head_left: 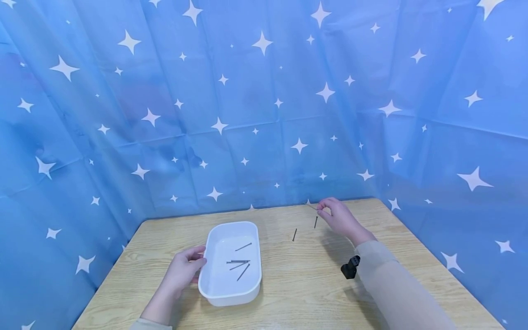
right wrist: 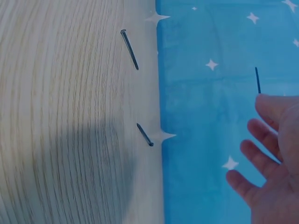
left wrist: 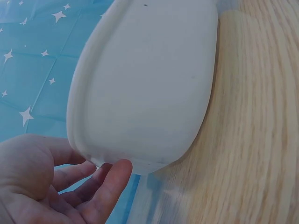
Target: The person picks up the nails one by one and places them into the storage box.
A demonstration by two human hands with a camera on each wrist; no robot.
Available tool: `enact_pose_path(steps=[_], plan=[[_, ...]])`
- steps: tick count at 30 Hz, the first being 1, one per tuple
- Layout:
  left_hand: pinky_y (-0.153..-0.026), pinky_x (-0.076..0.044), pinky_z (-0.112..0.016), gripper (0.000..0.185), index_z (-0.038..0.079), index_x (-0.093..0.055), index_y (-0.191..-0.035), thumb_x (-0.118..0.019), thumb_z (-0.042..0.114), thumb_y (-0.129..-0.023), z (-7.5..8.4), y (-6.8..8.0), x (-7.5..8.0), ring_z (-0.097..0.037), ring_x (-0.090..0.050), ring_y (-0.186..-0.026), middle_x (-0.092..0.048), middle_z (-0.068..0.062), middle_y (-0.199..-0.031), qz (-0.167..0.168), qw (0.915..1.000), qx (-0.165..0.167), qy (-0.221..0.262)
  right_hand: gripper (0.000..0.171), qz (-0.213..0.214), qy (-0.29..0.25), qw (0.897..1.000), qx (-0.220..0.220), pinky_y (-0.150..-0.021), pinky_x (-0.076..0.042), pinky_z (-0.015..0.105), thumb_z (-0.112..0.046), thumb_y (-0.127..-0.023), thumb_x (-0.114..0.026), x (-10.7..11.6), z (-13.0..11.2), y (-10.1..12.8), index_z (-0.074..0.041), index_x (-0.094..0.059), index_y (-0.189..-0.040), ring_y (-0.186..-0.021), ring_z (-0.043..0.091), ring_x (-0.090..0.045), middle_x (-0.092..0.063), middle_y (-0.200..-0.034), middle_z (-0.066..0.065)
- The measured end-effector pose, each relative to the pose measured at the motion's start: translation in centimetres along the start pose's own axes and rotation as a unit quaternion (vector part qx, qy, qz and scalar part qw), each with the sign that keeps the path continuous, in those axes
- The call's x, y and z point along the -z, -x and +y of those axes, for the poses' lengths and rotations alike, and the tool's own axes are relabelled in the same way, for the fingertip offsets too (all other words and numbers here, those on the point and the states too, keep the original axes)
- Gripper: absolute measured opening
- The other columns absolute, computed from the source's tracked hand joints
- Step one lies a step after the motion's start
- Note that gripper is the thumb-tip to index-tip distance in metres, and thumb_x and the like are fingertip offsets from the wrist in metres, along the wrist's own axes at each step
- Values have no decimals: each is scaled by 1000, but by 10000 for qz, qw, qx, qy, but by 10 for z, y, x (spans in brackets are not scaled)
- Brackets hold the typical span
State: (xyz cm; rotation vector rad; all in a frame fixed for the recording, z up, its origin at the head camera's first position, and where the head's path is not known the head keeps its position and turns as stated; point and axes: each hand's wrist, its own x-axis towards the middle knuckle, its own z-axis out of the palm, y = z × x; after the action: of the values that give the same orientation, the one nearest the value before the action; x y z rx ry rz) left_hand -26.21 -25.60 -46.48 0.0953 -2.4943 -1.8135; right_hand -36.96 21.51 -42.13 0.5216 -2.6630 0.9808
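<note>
A white plastic box (head_left: 209, 279) with several dark nails (head_left: 243, 246) inside stands on the table. My left hand (head_left: 184, 269) is at the box's left side, thumb at the rim and fingers along the outer wall. In the left wrist view, the fingers (left wrist: 110, 186) curl at the box's edge. At the table's far side, my right hand (head_left: 339, 217) pinches a nail (right wrist: 258, 80) between thumb and forefinger, raised over the table, the other fingers loosely spread. Close to that hand, a nail (head_left: 316, 222) and another nail (head_left: 294, 234) lie on the wood.
The wooden table (head_left: 305, 293) ends at a blue star-patterned curtain (head_left: 264, 101) along the back and both sides. A small black device (head_left: 350, 267) is by the right sleeve (head_left: 396, 284).
</note>
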Motion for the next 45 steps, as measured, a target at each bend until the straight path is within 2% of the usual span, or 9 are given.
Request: enact_pose_path(steps=[12,22,28,35,45], plan=[[-63,-64,-45,42,-4,-60,-137,-63,4,-96,0,0,1,-27,-66,-92,-61,-22,-116,-24,10000,-30,11,10,-83,-89,9997,208,-108,-42,62,-13,-103,-60,-11,-12,-4,-6,-67,-105,-129,45,-50,-55,-135,23],[-63,-64,-45,42,-4,-59,-137,-63,4,-96,-1,0,1,-26,-66,-92,-61,-21,-116,-35,10000,-23,-20,7,-326,-91,9986,399,-105,-47,58,-11,-102,-61,-26,-26,-7,-8,-68,-104,-130,43,-50,-59,-129,17],[-63,-64,-44,42,-3,-60,-137,-63,5,-96,0,0,0,-27,-66,-93,-62,-20,-116,-20,10000,-1,-61,6,-492,-119,9974,512,-115,-37,58,-12,-102,-61,-38,-36,-10,-11,-67,-100,-137,43,-44,-61,-129,15],[-63,-64,-45,42,-3,-59,-137,-63,5,-96,0,0,1,-27,-66,-93,-62,-20,-116,-26,10000,13,-58,6,-665,-24,9950,743,-106,-46,52,-12,-102,-62,-51,-51,-12,-11,-66,-99,-125,35,-54,-61,-129,14],[-62,-64,-45,42,-4,-59,-137,-63,4,-96,0,0,1,-27,-66,-94,-62,-20,-116,-34,10000,-8,-31,4,-850,97,9911,1021,-100,-51,43,-12,-102,-64,-74,-77,-11,-13,-66,-98,-118,25,-57,-61,-120,3]])
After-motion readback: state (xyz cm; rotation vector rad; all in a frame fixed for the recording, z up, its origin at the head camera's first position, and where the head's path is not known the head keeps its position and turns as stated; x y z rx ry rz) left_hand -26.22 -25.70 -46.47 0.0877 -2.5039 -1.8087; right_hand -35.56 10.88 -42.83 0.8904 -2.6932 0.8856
